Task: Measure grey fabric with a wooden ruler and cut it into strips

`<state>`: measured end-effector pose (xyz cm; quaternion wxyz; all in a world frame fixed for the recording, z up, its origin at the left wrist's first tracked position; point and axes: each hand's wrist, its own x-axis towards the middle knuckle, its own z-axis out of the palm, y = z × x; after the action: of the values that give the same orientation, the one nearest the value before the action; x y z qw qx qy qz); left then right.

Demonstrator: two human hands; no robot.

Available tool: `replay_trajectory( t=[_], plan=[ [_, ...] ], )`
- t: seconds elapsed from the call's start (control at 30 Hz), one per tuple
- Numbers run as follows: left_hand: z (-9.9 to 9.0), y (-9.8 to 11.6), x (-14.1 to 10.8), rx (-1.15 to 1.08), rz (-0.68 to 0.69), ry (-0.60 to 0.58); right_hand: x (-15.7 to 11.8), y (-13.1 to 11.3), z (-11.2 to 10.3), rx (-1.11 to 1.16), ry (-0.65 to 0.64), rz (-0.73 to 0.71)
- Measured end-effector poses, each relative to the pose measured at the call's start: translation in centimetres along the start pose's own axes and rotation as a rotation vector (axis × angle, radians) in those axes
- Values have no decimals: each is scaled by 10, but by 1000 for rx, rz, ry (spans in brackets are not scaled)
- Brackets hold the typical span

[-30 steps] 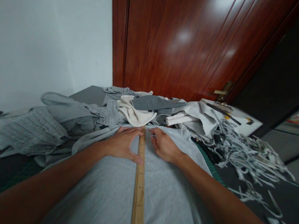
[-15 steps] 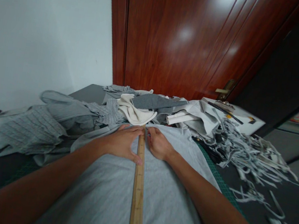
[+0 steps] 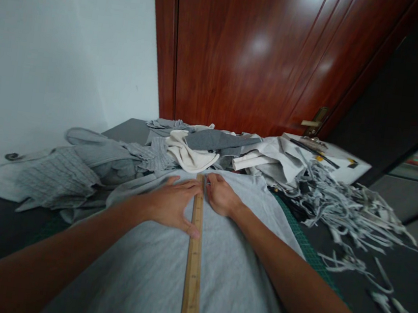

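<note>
Your wooden ruler (image 3: 193,272) lies lengthwise on the light grey fabric (image 3: 151,272), lower centre. Spread your open left hand's (image 3: 173,206) pressure evenly, so the ruler can't pivot. Your right hand (image 3: 223,198) curls beside its far end; I can't tell whether it grips anything. At centre, the cream cloth (image 3: 190,158) crowds your 2 hands; fabric strips (image 3: 340,215) tangle at right, before the wooden door (image 3: 240,63).
</note>
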<state>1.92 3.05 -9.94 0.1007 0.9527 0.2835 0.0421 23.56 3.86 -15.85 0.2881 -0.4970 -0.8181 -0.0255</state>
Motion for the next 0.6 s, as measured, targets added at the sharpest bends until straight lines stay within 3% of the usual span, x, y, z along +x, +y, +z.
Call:
replay_trajectory(
  t=[0.37,0.6],
  plan=[
    [-1,38,-21,14,-14,-42,0,2,1,-29,-22,-25],
    [4,45,-32,-6,24,-28,1,1,2,-56,-33,2]
  ],
)
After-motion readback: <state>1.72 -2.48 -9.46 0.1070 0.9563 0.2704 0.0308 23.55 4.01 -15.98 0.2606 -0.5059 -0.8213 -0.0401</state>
